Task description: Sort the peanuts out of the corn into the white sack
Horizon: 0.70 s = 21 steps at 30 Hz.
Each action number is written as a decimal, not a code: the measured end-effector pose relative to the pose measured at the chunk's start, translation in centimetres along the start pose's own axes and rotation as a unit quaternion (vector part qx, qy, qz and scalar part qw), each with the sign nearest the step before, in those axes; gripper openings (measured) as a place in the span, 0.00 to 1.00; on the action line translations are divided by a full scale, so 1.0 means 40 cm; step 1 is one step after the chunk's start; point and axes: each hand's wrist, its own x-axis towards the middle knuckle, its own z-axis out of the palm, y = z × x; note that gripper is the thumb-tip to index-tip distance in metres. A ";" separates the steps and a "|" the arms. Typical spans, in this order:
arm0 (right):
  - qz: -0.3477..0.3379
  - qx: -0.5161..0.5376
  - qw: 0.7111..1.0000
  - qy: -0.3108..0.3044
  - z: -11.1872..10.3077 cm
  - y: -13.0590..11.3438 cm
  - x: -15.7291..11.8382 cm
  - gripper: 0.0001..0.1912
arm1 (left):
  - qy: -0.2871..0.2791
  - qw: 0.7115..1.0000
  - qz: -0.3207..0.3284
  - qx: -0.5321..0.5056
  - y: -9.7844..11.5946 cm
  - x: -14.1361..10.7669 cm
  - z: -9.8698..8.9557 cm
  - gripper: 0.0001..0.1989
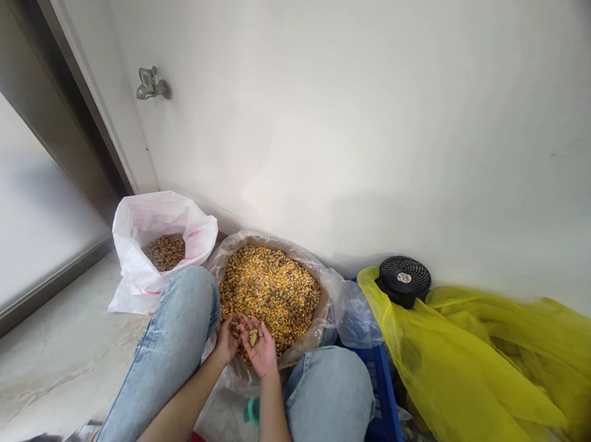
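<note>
A clear plastic bag (326, 303) stands open between my knees, filled with yellow corn kernels mixed with brown peanuts (271, 289). My left hand (228, 340) and my right hand (260, 351) are cupped side by side over the bag's near edge, palms up. Several peanuts in their shells rest in each palm, the fingers curled around them. To the left, a white sack (131, 238) with its rim folded open holds more brown peanuts (166, 252).
A black round fan (404, 280) and yellow mesh netting (466, 371) lie over a blue crate (384, 413) at right. A tap (153, 84) juts from the white wall. Something green (252, 410) sits below my hands.
</note>
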 end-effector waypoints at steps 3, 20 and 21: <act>-0.007 0.026 0.999 0.027 -0.010 0.004 0.008 0.12 | -0.001 1.000 -0.002 -0.002 0.001 -0.008 0.005 0.04; -0.049 0.036 0.998 0.030 -0.024 -0.001 0.010 0.10 | 0.005 1.000 -0.006 -0.017 0.003 -0.006 0.003 0.03; -0.050 0.035 0.998 0.028 -0.027 0.000 0.012 0.10 | 0.005 1.000 -0.004 -0.018 0.004 -0.006 0.003 0.03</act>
